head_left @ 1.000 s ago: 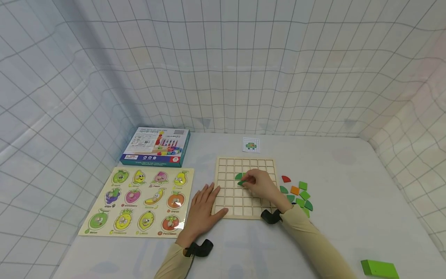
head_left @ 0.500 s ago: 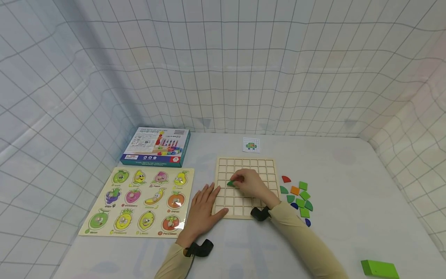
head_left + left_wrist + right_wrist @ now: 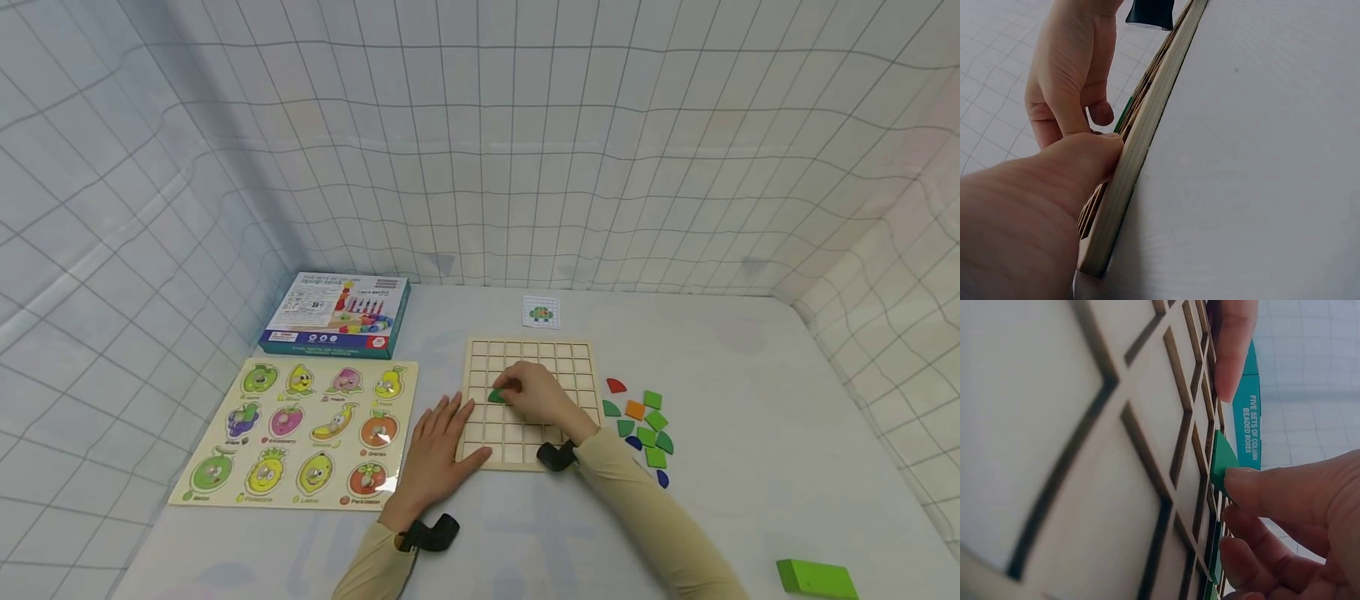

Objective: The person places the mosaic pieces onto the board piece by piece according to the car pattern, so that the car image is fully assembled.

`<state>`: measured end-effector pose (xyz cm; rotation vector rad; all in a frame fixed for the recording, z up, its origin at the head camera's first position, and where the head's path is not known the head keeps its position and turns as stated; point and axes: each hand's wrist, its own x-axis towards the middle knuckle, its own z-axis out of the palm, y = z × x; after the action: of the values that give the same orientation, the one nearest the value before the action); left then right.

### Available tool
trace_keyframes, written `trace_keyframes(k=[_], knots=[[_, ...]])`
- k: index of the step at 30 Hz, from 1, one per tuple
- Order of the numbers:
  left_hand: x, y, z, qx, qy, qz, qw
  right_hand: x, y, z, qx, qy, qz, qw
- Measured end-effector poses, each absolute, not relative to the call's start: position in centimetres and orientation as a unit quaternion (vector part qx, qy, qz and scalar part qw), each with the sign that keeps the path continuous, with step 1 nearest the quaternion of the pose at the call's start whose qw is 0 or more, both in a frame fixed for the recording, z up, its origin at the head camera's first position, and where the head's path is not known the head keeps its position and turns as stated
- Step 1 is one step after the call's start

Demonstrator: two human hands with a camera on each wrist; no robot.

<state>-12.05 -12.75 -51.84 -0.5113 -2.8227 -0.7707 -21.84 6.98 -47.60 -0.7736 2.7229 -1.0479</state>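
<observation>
A wooden grid board [image 3: 522, 452] lies flat in the middle of the table. My right hand [image 3: 538, 398] is over its centre-left cells, pinching a green quarter-circle tile [image 3: 1221, 456] between thumb and fingers. In the right wrist view the tile stands tilted at the grid, and more green tiles [image 3: 1215, 556] sit in the board below the fingers. From the head view those are hidden behind the hand. My left hand [image 3: 437, 454] rests with fingers spread at the board's left edge, its thumb on the near left corner.
Right of the board lie loose tiles: several green ones [image 3: 652, 400], an orange square [image 3: 634, 409], a red quarter-circle [image 3: 616, 385] and blue pieces [image 3: 662, 478]. A pattern card [image 3: 541, 312] lies behind. Left are a fruit puzzle [image 3: 300, 433] and a box [image 3: 337, 312]; a green block [image 3: 817, 578] is front right.
My right hand has moved left across the board with the green quarter-circle tile, then nearly stopped. Blue pieces by its sleeve have come into sight. The left hand stays put.
</observation>
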Motion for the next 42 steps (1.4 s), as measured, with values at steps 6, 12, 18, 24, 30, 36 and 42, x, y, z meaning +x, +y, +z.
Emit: trace_keyframes(k=[6,12,18,24,30,36,42], knots=[[-12.1,-12.7,-51.8,-0.176,-0.945,-0.259,0.097,-22.0,6.9,-47.6,-0.275,0.901,-0.331,0.061],[-12.1,-12.7,-51.9,-0.179,-0.942,-0.262,0.109,-21.9,6.7,-47.5,-0.267,0.912,-0.307,0.059],[-12.2,-12.7,-52.1,-0.183,-0.94,-0.262,0.12,-21.7,6.6,-47.2,-0.263,0.922,-0.28,0.043],[-12.1,-12.7,-52.0,-0.178,-0.942,-0.263,0.111,-21.3,6.8,-46.9,-0.27,0.923,-0.272,0.04],[-12.1,-12.8,-52.0,-0.173,-0.946,-0.26,0.092,-21.1,7.1,-46.9,-0.265,0.921,-0.283,0.046],[-12.1,-12.8,-52.0,-0.174,-0.944,-0.263,0.094,-20.9,7.7,-47.3,-0.263,0.917,-0.295,0.059],[-12.0,-12.7,-51.9,-0.177,-0.942,-0.265,0.104,-20.1,8.8,-47.6,-0.278,0.907,-0.313,0.045]])
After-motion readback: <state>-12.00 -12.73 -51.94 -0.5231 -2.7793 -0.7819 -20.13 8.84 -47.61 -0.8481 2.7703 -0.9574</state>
